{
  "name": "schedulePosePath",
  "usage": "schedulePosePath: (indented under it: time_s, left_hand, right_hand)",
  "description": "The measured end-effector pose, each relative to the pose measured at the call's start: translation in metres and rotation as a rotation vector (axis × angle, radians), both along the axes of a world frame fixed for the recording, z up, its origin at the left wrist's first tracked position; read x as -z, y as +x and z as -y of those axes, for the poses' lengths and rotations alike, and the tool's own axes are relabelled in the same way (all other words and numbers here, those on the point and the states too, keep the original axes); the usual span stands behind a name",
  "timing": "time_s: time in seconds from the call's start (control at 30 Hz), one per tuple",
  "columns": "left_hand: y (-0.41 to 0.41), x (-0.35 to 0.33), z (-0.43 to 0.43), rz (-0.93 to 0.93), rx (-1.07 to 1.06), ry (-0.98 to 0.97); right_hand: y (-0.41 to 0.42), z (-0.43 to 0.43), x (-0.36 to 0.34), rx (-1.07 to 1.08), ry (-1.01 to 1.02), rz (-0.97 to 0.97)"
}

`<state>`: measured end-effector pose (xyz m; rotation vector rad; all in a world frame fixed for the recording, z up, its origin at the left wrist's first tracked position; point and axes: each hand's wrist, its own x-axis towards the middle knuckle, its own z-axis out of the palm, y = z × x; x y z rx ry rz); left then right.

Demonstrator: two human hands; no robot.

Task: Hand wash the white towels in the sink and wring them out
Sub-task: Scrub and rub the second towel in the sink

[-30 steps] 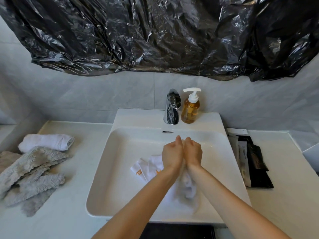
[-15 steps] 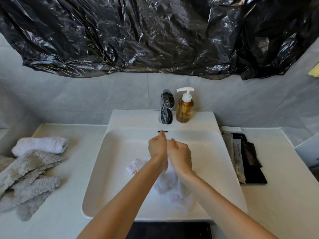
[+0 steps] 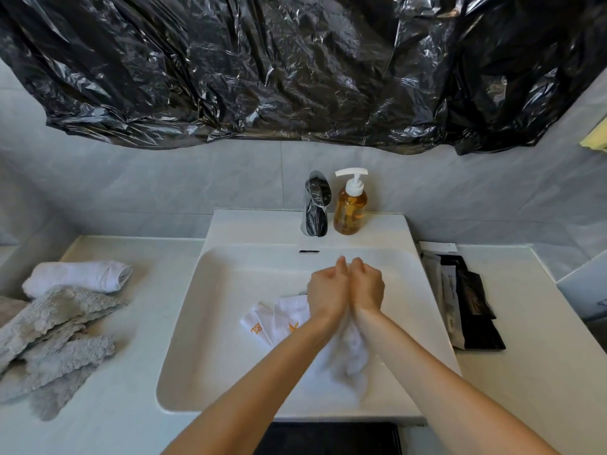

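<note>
A white towel with orange print lies bunched in the white sink. My left hand and my right hand are pressed side by side over the basin's middle, fingers curled, both gripping the towel. Part of it spreads out to the left of my left wrist; the rest hangs blurred below and between my wrists. Another white towel lies rolled on the counter at the left.
A chrome tap and an amber soap pump bottle stand on the sink's back ledge. Grey fluffy cloths lie on the left counter. Black and white packets lie on the right counter. Black plastic sheeting hangs above.
My hands shifted along the towel and back, coming together level again over the basin; the hanging part of the towel moved with them.
</note>
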<state>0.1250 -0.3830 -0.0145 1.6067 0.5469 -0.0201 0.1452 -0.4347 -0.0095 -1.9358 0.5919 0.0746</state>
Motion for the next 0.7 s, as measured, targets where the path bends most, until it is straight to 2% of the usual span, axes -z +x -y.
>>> schedulePosePath:
  time_s: [0.13,0.23,0.33,0.43,0.5,0.7]
  left_hand:
    - [0.017,0.0,-0.021,-0.043,-0.114,-0.055]
    - [0.003,0.001,-0.012,-0.091,-0.148,-0.168]
    - [0.0,-0.009,0.002,-0.072,-0.081,-0.174]
    - [0.02,-0.018,-0.024,-0.128,-0.033,-0.367]
    - [0.026,-0.017,-0.05,-0.141,0.033,-0.402]
    - [0.019,-0.006,-0.086,0.021,0.404,-0.31]
  right_hand:
    - [-0.033,-0.016,0.0,-0.086,-0.034,0.092]
    - [-0.017,-0.01,0.003,-0.082,-0.071,0.091]
    - [0.011,0.003,0.007,0.032,0.02,0.086]
    - [0.022,0.01,0.014,0.062,0.167,0.091]
    - [0.025,0.024,0.009,-0.072,0.245,0.048]
    - [0.012,0.059,-0.018,-0.794,0.234,-0.085]
